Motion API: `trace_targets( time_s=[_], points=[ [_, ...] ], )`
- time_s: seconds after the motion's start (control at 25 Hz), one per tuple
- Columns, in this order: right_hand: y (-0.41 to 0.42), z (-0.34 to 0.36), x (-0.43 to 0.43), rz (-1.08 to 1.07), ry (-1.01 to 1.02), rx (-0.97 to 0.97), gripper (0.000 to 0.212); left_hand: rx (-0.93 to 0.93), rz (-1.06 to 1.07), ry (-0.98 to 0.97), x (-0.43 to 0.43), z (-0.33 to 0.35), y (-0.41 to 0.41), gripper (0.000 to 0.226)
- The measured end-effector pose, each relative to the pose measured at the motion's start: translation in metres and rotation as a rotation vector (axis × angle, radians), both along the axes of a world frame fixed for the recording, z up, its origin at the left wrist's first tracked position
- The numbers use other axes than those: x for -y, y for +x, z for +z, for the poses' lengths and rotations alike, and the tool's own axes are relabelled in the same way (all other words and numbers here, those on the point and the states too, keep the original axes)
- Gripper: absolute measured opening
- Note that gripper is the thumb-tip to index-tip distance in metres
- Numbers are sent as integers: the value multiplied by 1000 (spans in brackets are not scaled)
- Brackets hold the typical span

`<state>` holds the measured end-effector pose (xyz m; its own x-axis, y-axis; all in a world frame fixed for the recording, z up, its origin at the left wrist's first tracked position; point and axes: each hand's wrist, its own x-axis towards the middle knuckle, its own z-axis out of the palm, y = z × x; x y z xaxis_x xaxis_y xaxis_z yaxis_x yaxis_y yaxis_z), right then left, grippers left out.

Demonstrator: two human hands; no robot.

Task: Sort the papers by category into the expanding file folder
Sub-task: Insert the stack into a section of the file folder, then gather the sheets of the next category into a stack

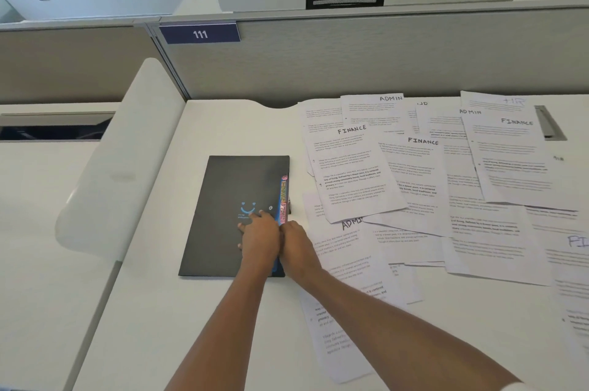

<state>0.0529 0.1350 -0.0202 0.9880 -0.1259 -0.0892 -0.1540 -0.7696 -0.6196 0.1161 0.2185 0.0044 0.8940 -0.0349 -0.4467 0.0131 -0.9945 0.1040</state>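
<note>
Expanding file folder (223,215) lies shut and flat on the white desk (191,311), just left of the loose papers (414,183), its coloured tabs (283,199) showing along the right edge. We rest our left hand (259,237) on the black cover with the fingers straight and spread, probably to pin the folder down so it does not slide. Our right hand (294,247) sits at the tabbed edge, touching the left; its fingertips are hidden, so we cannot tell whether it grips the flap or only touches it. We judge it is there to open the folder. The papers overlap in a fan with the headings FINANCE (350,173), ADMIN (371,110) and HR (510,102) readable, handy for sorting. None is filed yet.
</note>
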Motion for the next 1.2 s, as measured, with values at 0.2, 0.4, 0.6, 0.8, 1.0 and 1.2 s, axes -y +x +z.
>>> trace_targets(
  time_s=[0.2, 0.4, 0.6, 0.8, 1.0, 1.2],
  points=[
    [-27, 22, 24, -27, -28, 55, 21, -88, 44, 35, 13, 10, -13, 63],
    [-50, 36, 61, -157, -67, 90, 21, 143, 84, 17, 17, 9, -40, 40],
    [-78, 39, 103, -251, -130, 101, 16, 404, 69, -42, 38, 8, -80, 16],
    [-94, 40, 150, -292, -178, 90, 12, 510, -11, -135, 77, 4, -102, 21],
    [-98, 41, 203, -393, -181, 52, 10, 487, -121, -193, 129, 6, -105, 22],
    [-85, 45, 243, -447, -111, 33, 11, 473, -218, -248, 172, -1, -99, 36]
  ],
)
